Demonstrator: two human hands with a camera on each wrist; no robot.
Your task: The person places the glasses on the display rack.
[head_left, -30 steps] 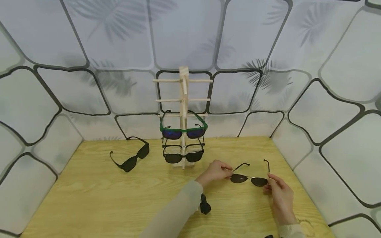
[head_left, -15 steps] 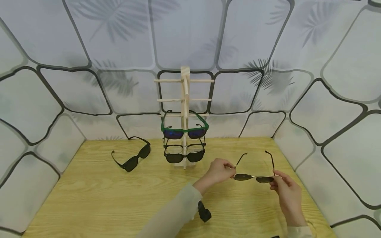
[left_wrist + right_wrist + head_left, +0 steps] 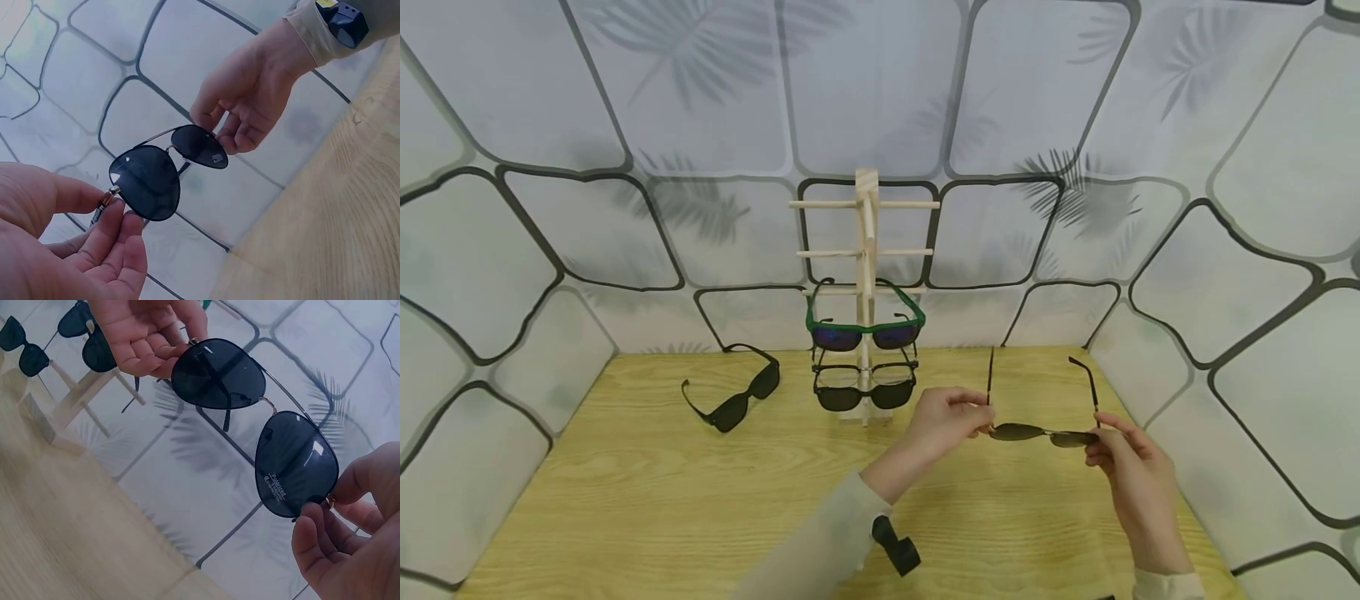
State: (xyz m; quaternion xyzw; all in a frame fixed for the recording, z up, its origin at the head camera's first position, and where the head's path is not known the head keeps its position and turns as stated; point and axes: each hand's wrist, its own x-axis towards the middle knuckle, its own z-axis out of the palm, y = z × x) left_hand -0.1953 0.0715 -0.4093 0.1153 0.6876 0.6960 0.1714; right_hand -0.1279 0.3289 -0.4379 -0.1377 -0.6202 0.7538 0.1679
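Dark aviator sunglasses [image 3: 1018,432] with a thin metal frame are held up off the table, both temples unfolded and pointing away from me. My left hand [image 3: 946,419] pinches them at the left hinge between thumb and fingers. At the opposite hinge my right hand [image 3: 1138,471] pinches the frame the same way. The left wrist view shows the dark lenses [image 3: 153,184] from the front, with the left fingers on the near hinge. Small pale print shows on one lens [image 3: 297,465] in the right wrist view.
A wooden display rack [image 3: 867,225] stands at the back centre. It bears green-framed sunglasses [image 3: 865,330], clear-lensed glasses [image 3: 842,375] and black sunglasses [image 3: 865,397] on its lower part; its upper pegs are bare. Another black pair of sunglasses [image 3: 730,410] lies on the wooden table [image 3: 647,500] at left.
Both hands have raised the aviator sunglasses and shifted them slightly right and away from me. The lenses have tipped, so they look narrower from above. The rack and the other glasses stay put.
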